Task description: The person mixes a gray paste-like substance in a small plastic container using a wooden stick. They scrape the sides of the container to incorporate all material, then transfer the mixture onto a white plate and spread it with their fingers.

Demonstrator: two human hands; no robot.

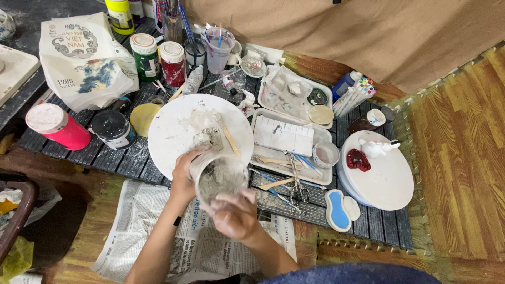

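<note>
Mixing step, I'd judge: left hand (pixel 184 176) is gripping plastic cup (pixel 218 176) of grey paste over white board (pixel 173 131); right hand (pixel 234 213) is curling under it, w/ nothing else held. Next probably needs steady tipping.

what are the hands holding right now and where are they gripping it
Both hold one clear plastic cup of grey-white paste. The left hand wraps its side wall; the right hand grips the near rim and side.

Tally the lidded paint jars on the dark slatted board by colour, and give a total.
Pink plastic jar with white lid: 1
Green jar with white lid: 1
Red jar with white lid: 1
Black jar with dark lid: 1
Total: 4
</note>
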